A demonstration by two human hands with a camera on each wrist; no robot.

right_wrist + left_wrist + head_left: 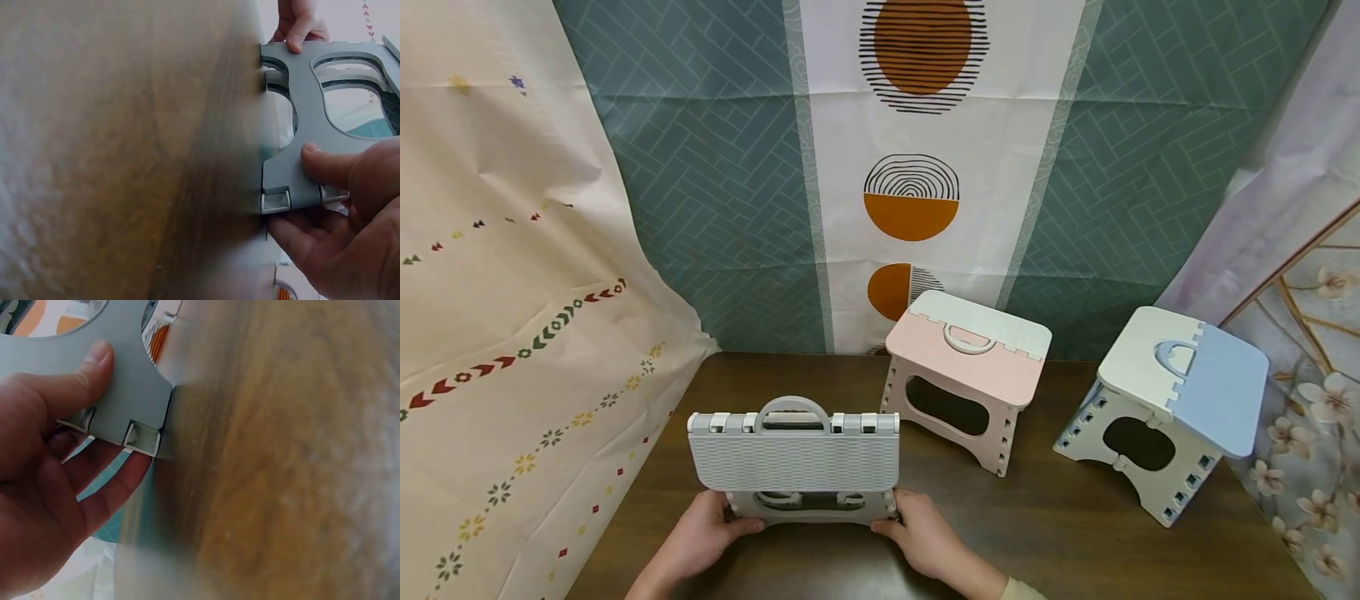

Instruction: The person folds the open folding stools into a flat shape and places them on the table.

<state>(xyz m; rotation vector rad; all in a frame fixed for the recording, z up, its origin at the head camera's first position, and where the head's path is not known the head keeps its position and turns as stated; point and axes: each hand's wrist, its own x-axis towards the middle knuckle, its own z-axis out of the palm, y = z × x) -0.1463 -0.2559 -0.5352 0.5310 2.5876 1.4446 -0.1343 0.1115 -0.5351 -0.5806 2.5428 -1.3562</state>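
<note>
A grey folding stool (793,462) stands at the near left of the table, its seat halves hinged up along a top ridge with an arched carry handle. My left hand (700,537) grips the left edge of its lower leg panel. In the left wrist view the thumb (94,365) lies flat on the panel's front face, with the fingers behind the edge. My right hand (925,533) holds the opposite edge the same way, and the right wrist view shows its thumb (322,164) on the leg panel (303,119). The panel's foot is right at the tabletop.
Behind and to the right stands an unfolded pink and white stool (966,358). Farther right is an unfolded cream and blue stool (1165,408). Both stand on the dark wooden table (1037,517). A patterned cloth (737,192) hangs along the back edge, with more cloth at both sides.
</note>
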